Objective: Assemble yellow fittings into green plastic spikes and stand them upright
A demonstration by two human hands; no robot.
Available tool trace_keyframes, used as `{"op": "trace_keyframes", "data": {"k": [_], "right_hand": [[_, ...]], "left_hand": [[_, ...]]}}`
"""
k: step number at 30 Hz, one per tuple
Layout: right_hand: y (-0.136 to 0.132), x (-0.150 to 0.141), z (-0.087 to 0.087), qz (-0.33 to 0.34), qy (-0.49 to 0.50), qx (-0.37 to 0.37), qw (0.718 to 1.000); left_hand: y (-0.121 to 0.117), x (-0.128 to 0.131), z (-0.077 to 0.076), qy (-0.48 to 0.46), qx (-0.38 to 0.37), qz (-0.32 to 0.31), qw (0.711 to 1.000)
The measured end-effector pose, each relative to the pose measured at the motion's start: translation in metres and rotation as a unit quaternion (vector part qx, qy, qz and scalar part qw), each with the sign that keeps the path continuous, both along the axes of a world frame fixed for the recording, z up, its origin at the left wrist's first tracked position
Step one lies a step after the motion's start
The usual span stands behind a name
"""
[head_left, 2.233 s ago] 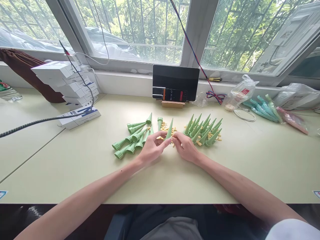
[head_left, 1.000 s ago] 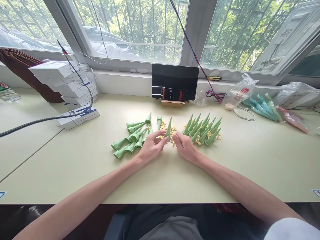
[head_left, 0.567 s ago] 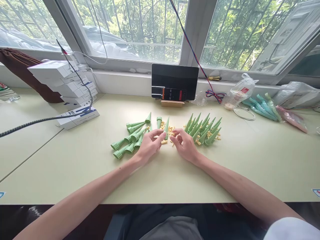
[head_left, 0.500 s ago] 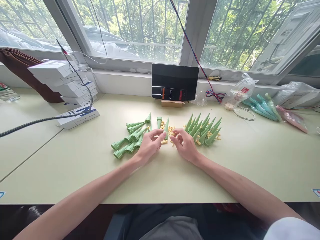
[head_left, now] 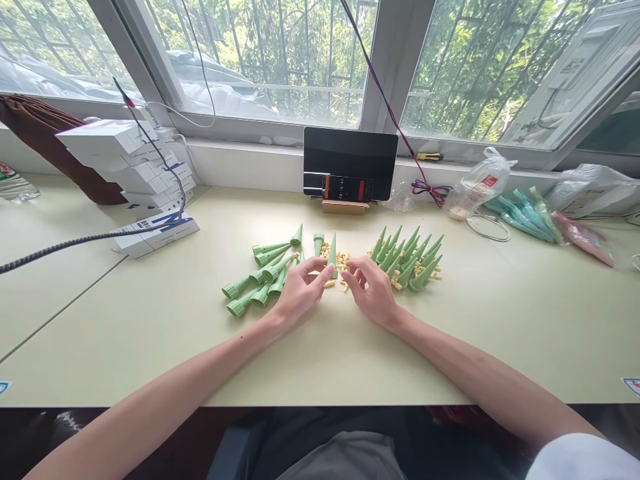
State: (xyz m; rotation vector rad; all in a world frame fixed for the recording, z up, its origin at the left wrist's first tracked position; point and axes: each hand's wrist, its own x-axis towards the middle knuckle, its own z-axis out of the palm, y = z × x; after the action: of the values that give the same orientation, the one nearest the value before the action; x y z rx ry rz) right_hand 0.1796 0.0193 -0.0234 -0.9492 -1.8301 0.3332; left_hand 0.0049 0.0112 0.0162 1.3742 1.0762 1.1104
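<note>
My left hand (head_left: 299,293) pinches a green cone-shaped spike (head_left: 333,247) near its wide end, tip pointing away from me. My right hand (head_left: 371,288) rests just right of it, fingers curled down over small yellow parts (head_left: 341,259) scattered on the desk; whether it grips one I cannot tell. A loose pile of plain green spikes (head_left: 260,275) lies to the left. Another pile of green spikes with yellow pieces fitted (head_left: 407,260) lies to the right.
A dark tablet (head_left: 350,160) with a phone (head_left: 347,189) leaning on it stands by the window sill. White boxes (head_left: 127,167) are stacked at the left, a black cable (head_left: 75,243) crossing them. Plastic bags and teal spikes (head_left: 525,213) lie at the right.
My right hand has let go of the held spike's base and dropped its fingers onto the yellow parts. My left hand has kept the spike, shifting it slightly away from me.
</note>
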Motion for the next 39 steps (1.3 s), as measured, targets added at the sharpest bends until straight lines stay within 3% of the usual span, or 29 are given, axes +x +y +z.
{"op": "trace_keyframes", "data": {"k": [28,39], "right_hand": [[0.002,0.003,-0.005,0.005,-0.032,0.025,0.999],[0.002,0.003,-0.002,-0.012,-0.038,0.028,0.999]], "left_hand": [[0.001,-0.003,-0.001,0.01,0.023,-0.038,0.999],[0.001,-0.005,-0.01,0.034,0.052,-0.063,0.996]]}}
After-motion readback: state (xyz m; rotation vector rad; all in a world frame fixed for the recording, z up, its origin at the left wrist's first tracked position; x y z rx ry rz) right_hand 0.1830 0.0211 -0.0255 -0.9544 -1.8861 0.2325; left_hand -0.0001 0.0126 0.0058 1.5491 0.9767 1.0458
